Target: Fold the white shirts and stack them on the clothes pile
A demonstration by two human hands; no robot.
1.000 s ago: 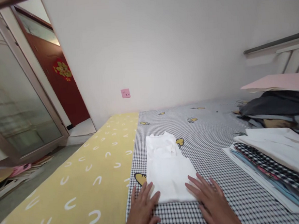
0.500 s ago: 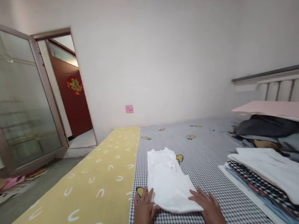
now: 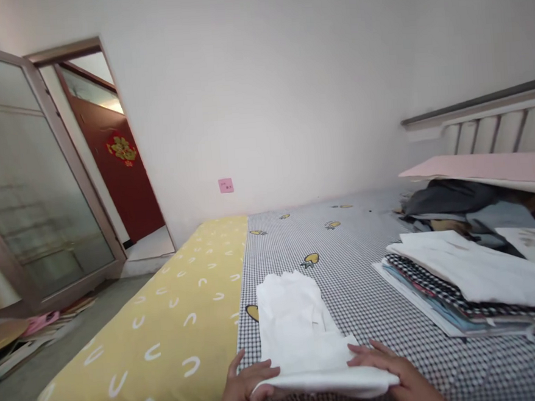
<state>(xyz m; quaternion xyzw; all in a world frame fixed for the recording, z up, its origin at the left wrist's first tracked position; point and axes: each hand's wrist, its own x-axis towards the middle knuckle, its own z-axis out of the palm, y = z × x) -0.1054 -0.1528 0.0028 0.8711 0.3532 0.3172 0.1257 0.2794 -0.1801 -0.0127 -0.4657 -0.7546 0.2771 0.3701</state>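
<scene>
A white garment [image 3: 296, 320], folded into a long narrow shape, lies on the checked bed sheet [image 3: 355, 280]. Its near end is raised a little off the sheet, making a thick rolled edge. At the left corner of that edge my left hand [image 3: 248, 382] grips the cloth, thumb below and fingers above. The right corner is pinched the same way by my right hand [image 3: 393, 369]. What the garment is, a shirt or other top, cannot be told for sure.
To the right lies a stack of folded clothes [image 3: 474, 271], with dark clothing [image 3: 455, 196] and a pink board [image 3: 485, 168] behind. A yellow cloth [image 3: 166, 330] covers the bed's left side. Beyond the floor stand a glass door [image 3: 41, 179] and a doorway.
Both hands have gone from lying flat beside the garment's near corners to gripping them. The near edge has come up off the sheet. The view has tilted slightly.
</scene>
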